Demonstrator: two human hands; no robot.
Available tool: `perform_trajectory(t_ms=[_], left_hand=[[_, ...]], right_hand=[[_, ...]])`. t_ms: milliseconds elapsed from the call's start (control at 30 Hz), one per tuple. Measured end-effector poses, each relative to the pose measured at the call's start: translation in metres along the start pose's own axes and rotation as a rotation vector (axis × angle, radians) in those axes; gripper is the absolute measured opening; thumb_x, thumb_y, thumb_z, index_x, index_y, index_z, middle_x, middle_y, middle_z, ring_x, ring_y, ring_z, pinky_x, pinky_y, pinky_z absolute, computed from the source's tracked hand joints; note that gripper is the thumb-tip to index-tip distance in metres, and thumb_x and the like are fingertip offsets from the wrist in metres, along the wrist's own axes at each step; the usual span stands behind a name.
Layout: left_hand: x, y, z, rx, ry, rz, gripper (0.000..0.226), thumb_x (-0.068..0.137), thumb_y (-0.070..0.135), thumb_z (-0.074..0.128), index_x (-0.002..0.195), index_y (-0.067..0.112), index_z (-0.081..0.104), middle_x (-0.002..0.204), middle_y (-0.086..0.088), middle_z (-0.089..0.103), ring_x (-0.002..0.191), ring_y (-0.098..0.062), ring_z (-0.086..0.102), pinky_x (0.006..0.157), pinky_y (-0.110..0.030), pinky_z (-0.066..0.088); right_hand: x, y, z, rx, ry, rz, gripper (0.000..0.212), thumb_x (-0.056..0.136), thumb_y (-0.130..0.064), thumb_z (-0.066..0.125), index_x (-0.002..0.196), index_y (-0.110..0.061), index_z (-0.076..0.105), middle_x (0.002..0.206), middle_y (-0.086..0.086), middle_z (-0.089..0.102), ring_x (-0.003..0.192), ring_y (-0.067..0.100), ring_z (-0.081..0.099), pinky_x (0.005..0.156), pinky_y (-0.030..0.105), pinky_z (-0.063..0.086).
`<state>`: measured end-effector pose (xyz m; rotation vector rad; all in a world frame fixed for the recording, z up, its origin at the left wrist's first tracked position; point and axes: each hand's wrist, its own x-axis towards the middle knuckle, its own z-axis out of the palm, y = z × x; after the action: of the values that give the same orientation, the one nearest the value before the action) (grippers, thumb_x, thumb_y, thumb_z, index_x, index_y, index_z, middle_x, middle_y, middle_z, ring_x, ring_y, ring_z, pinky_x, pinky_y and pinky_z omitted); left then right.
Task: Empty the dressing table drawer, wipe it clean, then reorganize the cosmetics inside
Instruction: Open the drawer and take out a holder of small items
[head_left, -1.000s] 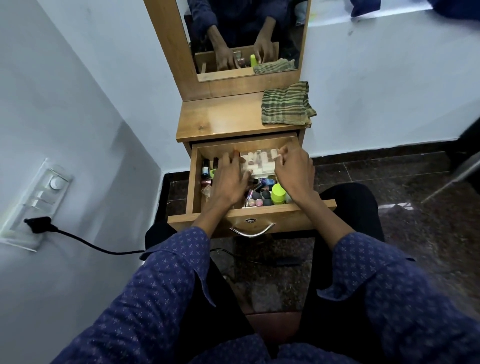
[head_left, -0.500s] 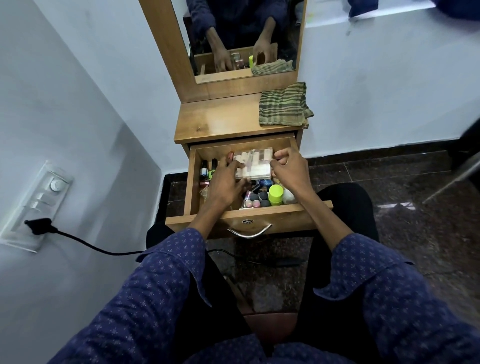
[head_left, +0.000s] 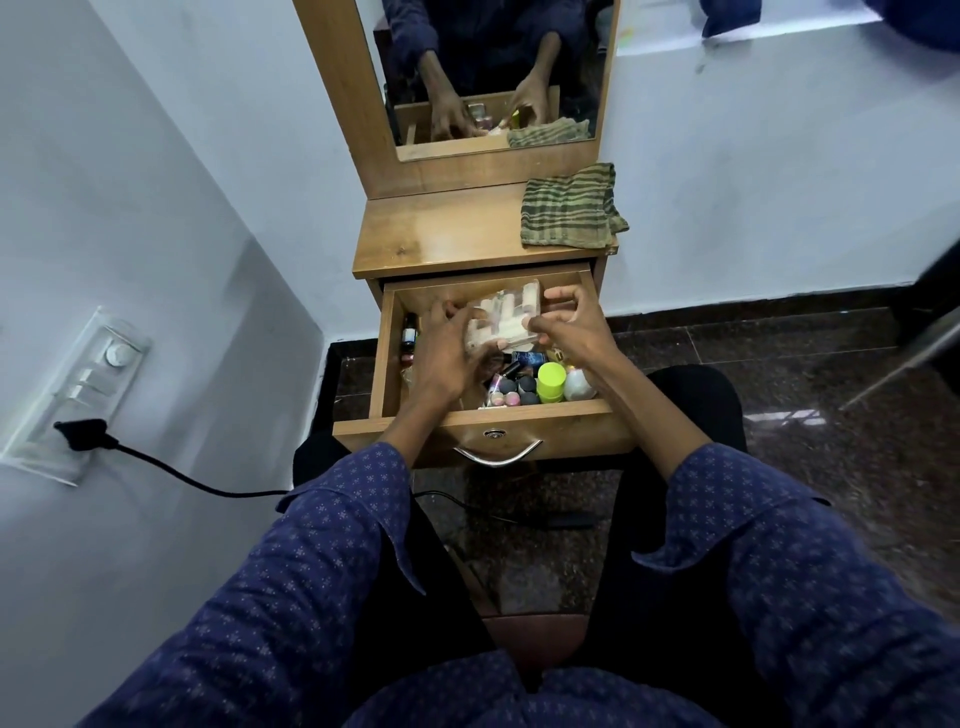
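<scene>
The drawer (head_left: 498, 415) stands open under the bench (head_left: 441, 228), mostly full. My left hand (head_left: 447, 353) and right hand (head_left: 569, 327) now grip the clear palette (head_left: 501, 322), risen from the clutter a second ago: emptying begins.

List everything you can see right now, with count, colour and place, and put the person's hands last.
drawer: one, light wood, pulled open below the tabletop
clear palette case: one, pale shades inside, lifted at the back of the drawer, between both hands
green jar: one, bright yellow-green, front right of the drawer
white round item: one, right of the green jar
small dark bottle: one, along the drawer's left wall
striped cloth: one, green and tan, folded on the tabletop's right
mirror: one, wood-framed, above the tabletop
left hand: grips the case's left side
right hand: pinches the case's right side
</scene>
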<state>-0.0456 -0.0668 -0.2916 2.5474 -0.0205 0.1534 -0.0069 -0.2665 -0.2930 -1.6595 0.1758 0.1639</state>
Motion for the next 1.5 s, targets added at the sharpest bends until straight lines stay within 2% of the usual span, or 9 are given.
perform_trajectory(t_ms=[100, 200, 300, 433, 600, 733, 867, 1267, 1500], left_hand=[[0.001, -0.002, 0.001, 0.003, 0.071, -0.139, 0.078, 0.079, 0.081, 0.067, 0.137, 0.03, 0.06, 0.143, -0.007, 0.05, 0.131, -0.027, 0.051, 0.104, -0.048, 0.053], [0.001, -0.007, -0.004, -0.189, 0.194, -0.213, 0.082, 0.075, 0.098, 0.049, 0.118, 0.029, 0.064, 0.122, 0.002, 0.065, 0.108, -0.017, 0.066, 0.088, -0.048, 0.061], [-0.003, 0.001, -0.018, -0.174, 0.341, -0.135, 0.059, 0.096, 0.079, 0.041, 0.103, 0.025, 0.064, 0.109, 0.004, 0.067, 0.097, -0.015, 0.066, 0.085, -0.046, 0.059], [-0.004, 0.002, -0.032, -0.169, 0.517, -0.035, 0.03, 0.104, 0.042, 0.045, 0.112, 0.018, 0.062, 0.12, 0.0, 0.059, 0.108, -0.018, 0.06, 0.091, -0.042, 0.053], [0.011, -0.008, -0.05, -0.298, 0.594, -0.088, 0.028, 0.099, 0.034, 0.054, 0.121, 0.018, 0.06, 0.126, 0.0, 0.057, 0.119, -0.019, 0.055, 0.102, -0.038, 0.05], [0.033, -0.018, -0.07, -0.336, 0.564, -0.116, 0.03, 0.096, 0.032, 0.059, 0.121, 0.017, 0.064, 0.123, 0.0, 0.059, 0.113, -0.016, 0.058, 0.098, -0.032, 0.052], [0.058, -0.03, -0.08, -0.339, 0.518, -0.122, 0.029, 0.097, 0.027, 0.061, 0.124, 0.016, 0.066, 0.128, 0.001, 0.061, 0.117, -0.014, 0.058, 0.1, -0.026, 0.049], [0.131, -0.089, -0.083, -0.29, 0.434, -0.204, 0.031, 0.106, 0.029, 0.046, 0.127, 0.022, 0.067, 0.134, -0.001, 0.066, 0.129, -0.024, 0.054, 0.111, -0.055, 0.043], [0.146, -0.108, -0.084, -0.316, 0.388, -0.14, 0.032, 0.11, 0.026, 0.047, 0.136, 0.02, 0.064, 0.143, -0.001, 0.061, 0.133, -0.019, 0.05, 0.111, -0.031, 0.042]], right_hand=[[-0.001, -0.006, -0.002, 0.14, -0.011, 0.072, 0.048, 0.084, -0.003, 0.084, 0.124, -0.008, 0.059, 0.113, 0.014, 0.069, 0.091, 0.024, 0.072, 0.088, 0.044, 0.064], [-0.002, -0.006, -0.001, 0.207, -0.072, 0.109, 0.041, 0.084, -0.003, 0.083, 0.12, -0.007, 0.064, 0.117, 0.018, 0.072, 0.093, 0.025, 0.071, 0.088, 0.038, 0.061], [-0.006, -0.009, 0.003, 0.268, -0.103, 0.12, 0.036, 0.085, 0.0, 0.081, 0.117, -0.008, 0.066, 0.121, 0.021, 0.072, 0.091, 0.024, 0.069, 0.082, 0.031, 0.06], [-0.011, -0.029, 0.019, 0.281, -0.142, 0.045, 0.043, 0.086, -0.002, 0.082, 0.126, -0.004, 0.063, 0.117, 0.015, 0.075, 0.096, 0.021, 0.073, 0.08, 0.026, 0.061], [0.003, -0.065, 0.052, 0.155, -0.108, -0.135, 0.051, 0.082, -0.009, 0.088, 0.126, 0.0, 0.063, 0.118, 0.017, 0.072, 0.103, 0.025, 0.074, 0.078, 0.026, 0.063], [0.023, -0.087, 0.072, -0.195, -0.031, -0.319, 0.058, 0.073, -0.021, 0.095, 0.123, -0.006, 0.071, 0.113, 0.004, 0.073, 0.1, 0.015, 0.069, 0.082, 0.021, 0.054], [0.049, -0.097, 0.09, -0.352, 0.009, -0.334, 0.053, 0.073, -0.021, 0.096, 0.118, -0.004, 0.074, 0.103, 0.001, 0.072, 0.093, 0.012, 0.067, 0.075, 0.018, 0.048], [0.113, -0.11, 0.144, -0.502, 0.13, -0.391, 0.045, 0.073, -0.023, 0.095, 0.112, -0.008, 0.077, 0.103, 0.002, 0.076, 0.095, 0.013, 0.068, 0.086, 0.033, 0.058], [0.128, -0.097, 0.157, -0.553, 0.172, -0.454, 0.04, 0.074, -0.025, 0.094, 0.108, -0.012, 0.078, 0.099, 0.0, 0.075, 0.09, 0.013, 0.07, 0.082, 0.033, 0.06]])
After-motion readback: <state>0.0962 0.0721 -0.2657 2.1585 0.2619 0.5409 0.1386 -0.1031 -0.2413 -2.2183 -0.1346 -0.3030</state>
